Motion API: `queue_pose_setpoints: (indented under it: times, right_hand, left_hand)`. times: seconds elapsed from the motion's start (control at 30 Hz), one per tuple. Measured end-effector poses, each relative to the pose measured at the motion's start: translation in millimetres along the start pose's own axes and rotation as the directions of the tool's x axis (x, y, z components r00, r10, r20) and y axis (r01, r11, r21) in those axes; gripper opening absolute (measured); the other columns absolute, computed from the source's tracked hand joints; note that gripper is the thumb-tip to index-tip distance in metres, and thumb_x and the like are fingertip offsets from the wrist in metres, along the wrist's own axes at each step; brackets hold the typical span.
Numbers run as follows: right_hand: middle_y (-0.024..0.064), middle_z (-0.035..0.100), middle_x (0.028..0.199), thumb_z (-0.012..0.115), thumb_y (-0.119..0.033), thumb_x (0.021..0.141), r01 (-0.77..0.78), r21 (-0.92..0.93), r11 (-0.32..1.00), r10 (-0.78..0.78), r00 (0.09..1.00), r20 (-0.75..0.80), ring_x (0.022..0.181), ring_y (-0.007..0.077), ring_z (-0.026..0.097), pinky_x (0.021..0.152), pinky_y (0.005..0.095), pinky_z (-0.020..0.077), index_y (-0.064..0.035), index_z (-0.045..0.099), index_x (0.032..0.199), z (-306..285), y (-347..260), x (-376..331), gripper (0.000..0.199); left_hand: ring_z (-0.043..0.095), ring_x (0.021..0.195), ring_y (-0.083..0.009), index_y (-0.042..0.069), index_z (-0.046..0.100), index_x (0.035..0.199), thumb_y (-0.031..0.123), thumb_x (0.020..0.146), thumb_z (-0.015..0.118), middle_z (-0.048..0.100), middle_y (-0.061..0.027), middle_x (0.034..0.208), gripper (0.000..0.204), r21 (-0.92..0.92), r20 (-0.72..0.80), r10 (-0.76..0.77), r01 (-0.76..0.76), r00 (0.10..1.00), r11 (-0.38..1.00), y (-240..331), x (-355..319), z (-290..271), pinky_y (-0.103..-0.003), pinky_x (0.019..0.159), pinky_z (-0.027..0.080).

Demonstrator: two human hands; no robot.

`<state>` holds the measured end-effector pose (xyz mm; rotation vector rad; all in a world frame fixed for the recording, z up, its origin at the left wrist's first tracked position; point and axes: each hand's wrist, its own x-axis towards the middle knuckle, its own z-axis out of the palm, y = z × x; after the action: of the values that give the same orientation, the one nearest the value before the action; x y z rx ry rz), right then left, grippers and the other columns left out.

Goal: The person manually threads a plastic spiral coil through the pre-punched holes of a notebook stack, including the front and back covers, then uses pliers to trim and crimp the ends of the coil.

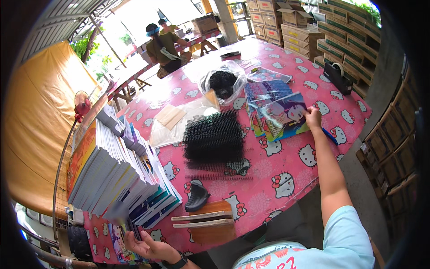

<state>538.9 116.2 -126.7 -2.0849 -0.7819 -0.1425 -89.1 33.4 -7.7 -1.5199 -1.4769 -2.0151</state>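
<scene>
At the right of the table, my right hand (313, 118) grips the edge of a notebook (285, 113) with a colourful illustrated cover. It lies over a fanned pile of similar spiral-bound notebooks (264, 93). My left hand (150, 247) is low at the left, palm turned up and fingers apart, with nothing held. Beside its fingertips lies a booklet (117, 240) with a similar cover, partly hidden; whether they touch I cannot tell. Between my hands sits a heap of black spiral binding coils (212, 136), a few loose at its near side. Tall stacks of unbound booklets (109, 177) rise at the left.
Near me are a wooden board with two raised slats (210, 220) and a dark curved object (196, 197). Farther back stand a plastic bag of black material (222, 84) and a black box-like device (337, 78). Cartons (347, 36), a red fan (82, 105) and two people (165, 50) are beyond.
</scene>
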Motion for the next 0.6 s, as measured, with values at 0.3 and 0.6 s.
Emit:
queue_pose_setpoints:
  times: [0.3, 0.6]
  right_hand:
    - [-0.0005, 0.057, 0.083, 0.065, -0.009, 0.087, 0.279, 0.761, 0.586, -0.381, 0.924, -0.045, 0.073, 0.0048, 0.051, 0.065, 0.0188, 0.0409, -0.0026, 0.058, 0.099, -142, -213, -173, 0.015]
    - [0.0080, 0.063, 0.091, 0.065, 0.008, 0.079, -0.023, 0.894, 0.448, -0.737, 0.555, 0.385, 0.084, 0.0144, 0.062, 0.073, 0.0273, 0.0503, 0.0000, 0.057, 0.104, -113, -226, -292, 0.028]
  left_hand:
    - [0.044, 0.121, -0.0234, 0.000, 0.042, 0.132, 0.016, 0.078, 0.072, 0.044, -0.0144, 0.134, 0.063, -0.567, 0.476, -0.177, 0.454, 0.862, 0.688, 63, 1, 59, -0.038, 0.104, 0.030]
    - [0.062, 0.086, -0.0171, 0.003, 0.055, 0.101, 0.012, 0.083, 0.070, 0.064, -0.0096, 0.091, 0.026, -0.654, 0.605, -0.042, 0.526, 0.795, 0.544, 30, 19, 9, -0.032, 0.082, 0.047]
